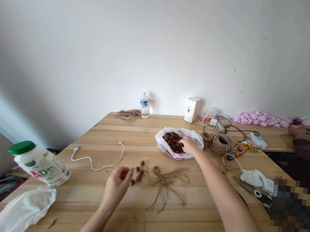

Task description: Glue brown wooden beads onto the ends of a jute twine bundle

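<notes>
My right hand reaches into a white plastic bag with its top spread wide. Its fingertips are pinched together at the heap of round brown nuts or seeds inside. Nearer to me, my left hand hovers over the table with curled fingers; whatever they may hold is hidden. Several loose brown nuts lie just right of that hand. Beside them rests a piece of brown twine, knotted into a loop at the top with loose strands fanning out.
A white cable and a green-capped bottle are at left. Twine rolls, orange-handled pliers and scissors lie at right. A water bottle stands by the wall. Another person's hands show at far right.
</notes>
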The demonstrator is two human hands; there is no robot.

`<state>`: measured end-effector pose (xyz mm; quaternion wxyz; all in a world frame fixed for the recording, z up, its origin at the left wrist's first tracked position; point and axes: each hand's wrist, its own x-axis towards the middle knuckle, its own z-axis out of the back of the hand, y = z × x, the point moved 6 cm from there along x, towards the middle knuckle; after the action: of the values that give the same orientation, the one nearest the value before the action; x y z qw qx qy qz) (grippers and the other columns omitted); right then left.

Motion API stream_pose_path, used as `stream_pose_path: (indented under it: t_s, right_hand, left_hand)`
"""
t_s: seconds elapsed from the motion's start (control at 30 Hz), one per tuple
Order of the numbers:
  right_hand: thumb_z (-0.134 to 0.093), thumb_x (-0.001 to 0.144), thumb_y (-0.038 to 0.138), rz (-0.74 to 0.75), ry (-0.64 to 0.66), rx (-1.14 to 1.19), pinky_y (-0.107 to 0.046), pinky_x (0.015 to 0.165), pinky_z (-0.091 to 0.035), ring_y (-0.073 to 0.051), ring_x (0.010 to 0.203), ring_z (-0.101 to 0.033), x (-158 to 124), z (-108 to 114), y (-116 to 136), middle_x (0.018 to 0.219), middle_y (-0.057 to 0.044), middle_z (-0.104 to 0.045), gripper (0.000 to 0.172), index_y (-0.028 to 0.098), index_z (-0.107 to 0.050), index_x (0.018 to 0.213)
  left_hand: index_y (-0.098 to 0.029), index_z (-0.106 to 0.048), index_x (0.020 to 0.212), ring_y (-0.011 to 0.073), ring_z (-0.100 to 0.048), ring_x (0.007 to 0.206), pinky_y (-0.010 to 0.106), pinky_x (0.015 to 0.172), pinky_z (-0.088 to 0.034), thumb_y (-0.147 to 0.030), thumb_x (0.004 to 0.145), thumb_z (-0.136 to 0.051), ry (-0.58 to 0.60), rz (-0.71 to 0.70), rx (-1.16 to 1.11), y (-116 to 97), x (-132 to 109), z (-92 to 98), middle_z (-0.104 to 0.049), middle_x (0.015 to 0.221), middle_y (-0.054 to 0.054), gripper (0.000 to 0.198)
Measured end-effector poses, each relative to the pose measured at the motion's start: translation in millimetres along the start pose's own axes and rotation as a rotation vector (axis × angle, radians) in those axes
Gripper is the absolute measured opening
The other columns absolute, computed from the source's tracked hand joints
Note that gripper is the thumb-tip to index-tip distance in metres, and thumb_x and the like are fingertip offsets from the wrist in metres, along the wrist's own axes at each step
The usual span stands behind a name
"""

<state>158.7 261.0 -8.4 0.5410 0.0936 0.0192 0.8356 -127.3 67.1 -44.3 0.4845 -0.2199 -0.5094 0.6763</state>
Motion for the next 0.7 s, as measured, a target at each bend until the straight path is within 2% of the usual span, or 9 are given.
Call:
stream_pose_path:
  t_s: [0.1,0.23,0.33,0.4,0.53,0.7]
  right_hand:
    - [-0.053,0.076,0.008,0.001,0.056,-0.121,-0.032,0.088,-0.04,-0.026,0.105,-0.052,3,-10,10,0.112,-0.013,-0.058,0.024,0.014,-0.068,0.093]
    - [-0.041,0.086,0.009,-0.024,0.101,-0.23,-0.037,0.089,-0.04,-0.028,0.109,-0.049,10,-15,18,0.115,-0.019,-0.055,0.026,0.008,-0.065,0.096]
    - [-0.047,0.09,0.022,-0.042,0.136,-0.281,-0.04,0.086,-0.043,-0.023,0.103,-0.053,13,-19,19,0.111,-0.014,-0.057,0.022,0.009,-0.06,0.103]
    - [-0.052,0.089,0.029,-0.056,0.145,-0.304,-0.041,0.085,-0.045,-0.021,0.1,-0.055,14,-20,17,0.11,-0.01,-0.057,0.026,0.01,-0.057,0.105]
    - [-0.05,0.09,0.03,-0.137,0.116,-0.333,-0.04,0.083,-0.047,-0.021,0.097,-0.057,15,-16,8,0.111,-0.01,-0.057,0.029,0.011,-0.054,0.111]
    - [-0.048,0.091,0.029,-0.231,0.116,-0.341,-0.039,0.082,-0.048,-0.021,0.097,-0.058,16,-12,-1,0.112,-0.011,-0.057,0.03,0.01,-0.053,0.113]
  left_hand:
    - [-0.016,-0.061,0.071,0.0153,-0.053,0.052,0.024,0.047,-0.039,-0.056,0.064,-0.06,0.031,0.022,-0.127,1,-2,-6.3,-0.06,0.06,0.003,0.04]
    - [-0.015,-0.062,0.075,0.0145,-0.052,0.052,0.024,0.048,-0.041,-0.056,0.064,-0.06,0.042,0.054,-0.161,3,-3,-8.7,-0.058,0.058,0.002,0.042]
    - [-0.016,-0.061,0.078,0.014,-0.051,0.052,0.024,0.05,-0.042,-0.054,0.066,-0.059,0.025,0.083,-0.154,4,-2,-5.0,-0.055,0.057,0.0,0.04]
    - [-0.016,-0.06,0.079,0.0136,-0.05,0.052,0.023,0.049,-0.04,-0.054,0.067,-0.059,0.014,0.115,-0.164,4,-1,-2.0,-0.053,0.055,-0.001,0.04]
    - [-0.015,-0.059,0.079,0.0116,-0.047,0.047,0.022,0.045,-0.036,-0.052,0.067,-0.058,0.015,0.181,-0.221,7,0,-0.2,-0.051,0.053,-0.003,0.038]
    - [-0.014,-0.059,0.078,0.011,-0.046,0.045,0.022,0.043,-0.034,-0.054,0.065,-0.059,0.006,0.174,-0.255,9,2,-1.0,-0.051,0.051,-0.002,0.042]
